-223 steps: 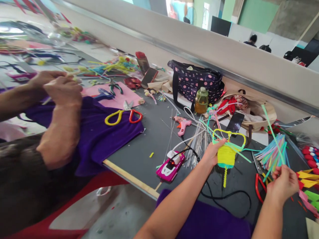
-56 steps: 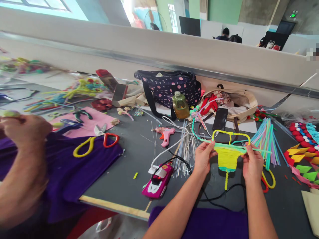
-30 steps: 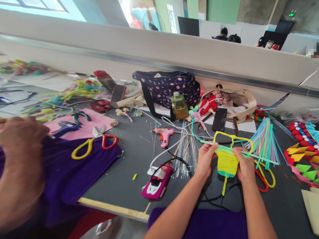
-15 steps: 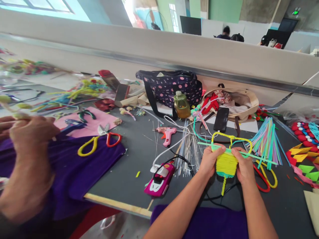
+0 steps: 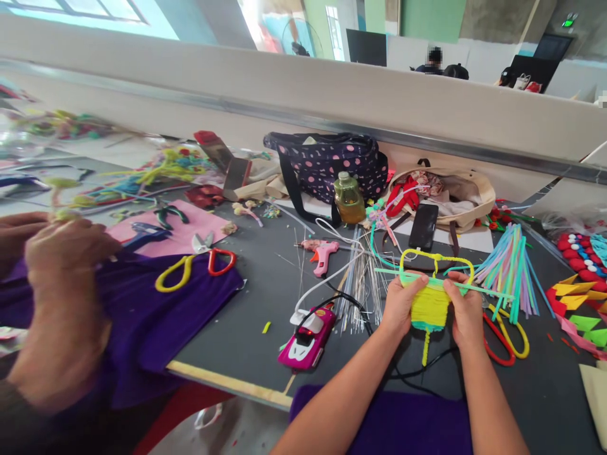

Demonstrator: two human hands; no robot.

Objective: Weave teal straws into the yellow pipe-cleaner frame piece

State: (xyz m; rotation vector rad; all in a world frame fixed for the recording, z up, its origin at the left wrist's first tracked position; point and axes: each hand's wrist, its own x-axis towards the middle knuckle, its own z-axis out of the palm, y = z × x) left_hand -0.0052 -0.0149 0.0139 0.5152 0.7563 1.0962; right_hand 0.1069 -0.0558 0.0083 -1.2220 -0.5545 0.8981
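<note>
Between my two hands is a yellow pipe-cleaner piece (image 5: 429,309), with a tightly wound body, a teal lower band, a thin stem pointing down and an open yellow loop on top. A light green pipe cleaner (image 5: 439,285) lies across its upper part and sticks out on both sides. My left hand (image 5: 401,308) pinches the left edge, thumb on the green pipe cleaner. On the right edge my right hand (image 5: 467,311) does the same, its thumb on the front. The fingers behind the piece are mostly hidden.
Scissors (image 5: 507,338) lie right of my right hand, beside a bundle of pastel pipe cleaners (image 5: 509,268). Thin wires (image 5: 364,284), a pink glue gun (image 5: 323,253) and a magenta car-shaped device (image 5: 308,341) with cables are on the left. A co-worker's hands (image 5: 61,243) work at far left.
The view has shifted slightly, moving the table things a little right. The yellow piece stays in both hands; its top loop looks narrower and my right fingers have shifted on the green pipe cleaner.
</note>
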